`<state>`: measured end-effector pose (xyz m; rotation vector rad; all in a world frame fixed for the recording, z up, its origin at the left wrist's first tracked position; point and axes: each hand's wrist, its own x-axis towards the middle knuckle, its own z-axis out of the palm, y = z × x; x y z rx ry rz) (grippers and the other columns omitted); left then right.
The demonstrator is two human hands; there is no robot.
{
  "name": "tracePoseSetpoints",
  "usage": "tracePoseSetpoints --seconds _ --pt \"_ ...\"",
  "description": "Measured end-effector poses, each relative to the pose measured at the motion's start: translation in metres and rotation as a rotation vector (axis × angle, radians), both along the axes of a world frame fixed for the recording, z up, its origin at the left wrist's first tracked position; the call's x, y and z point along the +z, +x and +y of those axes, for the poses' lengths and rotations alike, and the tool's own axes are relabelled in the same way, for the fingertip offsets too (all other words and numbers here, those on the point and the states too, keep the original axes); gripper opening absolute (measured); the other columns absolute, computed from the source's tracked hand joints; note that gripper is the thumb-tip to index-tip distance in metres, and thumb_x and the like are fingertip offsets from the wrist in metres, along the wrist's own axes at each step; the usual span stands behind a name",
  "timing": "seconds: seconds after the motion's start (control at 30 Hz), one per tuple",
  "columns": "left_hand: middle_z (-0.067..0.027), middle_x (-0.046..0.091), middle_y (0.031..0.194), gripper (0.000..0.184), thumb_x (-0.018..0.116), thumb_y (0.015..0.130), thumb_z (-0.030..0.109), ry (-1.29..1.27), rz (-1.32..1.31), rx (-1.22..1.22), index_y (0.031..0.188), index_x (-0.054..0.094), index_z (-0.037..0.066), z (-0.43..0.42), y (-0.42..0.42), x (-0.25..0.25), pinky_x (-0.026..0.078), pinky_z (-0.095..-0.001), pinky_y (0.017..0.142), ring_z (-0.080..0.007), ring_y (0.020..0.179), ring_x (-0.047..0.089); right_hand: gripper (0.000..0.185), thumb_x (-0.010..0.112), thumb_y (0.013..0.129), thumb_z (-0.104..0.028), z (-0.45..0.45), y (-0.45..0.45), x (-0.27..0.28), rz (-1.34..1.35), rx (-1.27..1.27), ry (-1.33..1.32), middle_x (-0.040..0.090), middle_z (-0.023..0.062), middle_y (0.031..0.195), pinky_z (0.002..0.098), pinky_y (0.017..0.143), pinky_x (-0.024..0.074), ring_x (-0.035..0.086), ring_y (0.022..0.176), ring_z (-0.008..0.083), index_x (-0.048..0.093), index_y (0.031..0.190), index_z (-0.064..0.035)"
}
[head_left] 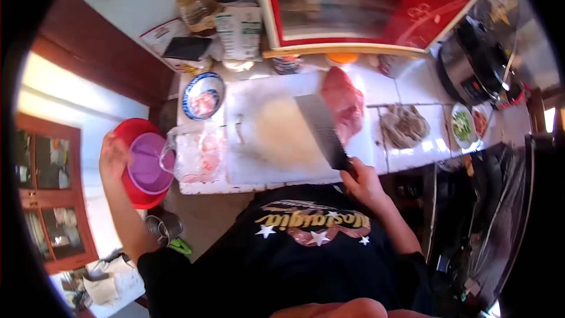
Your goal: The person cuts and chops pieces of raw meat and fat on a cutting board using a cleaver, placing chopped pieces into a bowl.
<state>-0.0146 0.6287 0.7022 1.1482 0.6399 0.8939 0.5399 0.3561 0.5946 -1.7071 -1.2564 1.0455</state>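
My right hand (364,185) is closed around the black handle of a cleaver (318,122). Its broad blade lies over the white cutting board (250,168), close to a large piece of raw pink meat (343,106). A pale, dusty-looking patch covers the middle of the board. At the left, my left hand (115,154) is beside a purple bowl (152,165) set inside a red basin (141,199). Its fingers are loosely apart and slightly blurred, with nothing visible in them. Between basin and board is a clear plastic bag (199,152) with pinkish bits in it.
A blue-and-white bowl (203,95) holds pinkish pieces. Right of the board are a grey crumpled cloth (404,126), a plate of chopped greens (462,125) and a dark cooker (474,62). A red-framed glass cabinet (353,38) stands behind. A metal pot (168,225) is below the basin.
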Motion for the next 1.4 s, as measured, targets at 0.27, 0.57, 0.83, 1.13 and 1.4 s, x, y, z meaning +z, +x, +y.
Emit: tracePoseSetpoints --seconds 0.27,0.57,0.83,1.13,1.4 --pt "-0.0169 0.063 0.107 0.037 0.059 0.081 0.012 0.625 1.639 0.314 0.117 0.056 0.003 -0.043 0.057 -0.006 0.045 -0.0399 0.089 -0.0311 0.102 0.059 0.019 0.059 0.084 -0.014 0.006 0.002 -0.001 -0.09 0.092 -0.012 0.059 0.0194 0.065 0.0411 0.056 0.0469 0.06 0.06 0.0368 0.048 0.088 -0.0005" --pt "-0.0085 0.053 0.107 0.059 0.072 0.071 0.037 1.201 1.221 -0.248 0.119 0.051 0.009 -0.109 0.475 -0.095 0.046 -0.0405 0.077 -0.0258 0.1 0.052 0.005 0.051 0.089 0.001 -0.029 0.044 0.029 0.208 -0.44 0.265 0.053 0.0037 0.065 0.0229 0.046 0.0408 0.051 0.05 0.0094 0.046 0.089 0.0" --pt "-0.0095 0.051 0.102 0.05 0.074 0.061 0.022 1.295 1.189 -0.152 0.104 0.053 0.008 -0.114 0.499 -0.134 0.041 -0.0421 0.082 -0.028 0.099 0.048 0.007 0.055 0.088 -0.003 -0.057 0.067 0.026 0.316 -0.546 0.274 0.054 0.0015 0.064 0.022 0.046 0.0402 0.049 0.049 0.0063 0.05 0.091 0.0012" --pt "-0.0101 0.054 0.103 0.039 0.069 0.06 0.012 1.135 0.929 -0.058 0.097 0.057 0.007 -0.121 0.445 -0.129 0.039 -0.0411 0.087 -0.0304 0.1 0.048 0.017 0.059 0.087 -0.011 -0.025 0.087 0.011 0.089 -0.033 -0.135 0.055 0.0041 0.063 0.0247 0.044 0.04 0.051 0.048 0.0095 0.051 0.096 0.002" --pt "-0.0086 0.054 0.106 0.04 0.066 0.063 0.011 1.149 0.948 0.16 0.102 0.057 0.008 -0.143 0.442 -0.14 0.042 -0.0399 0.084 -0.0287 0.097 0.052 0.02 0.057 0.086 -0.015 -0.001 0.127 0.063 0.002 0.276 -0.402 0.056 0.0112 0.06 0.0329 0.047 0.0447 0.057 0.048 0.0197 0.048 0.09 0.0034"
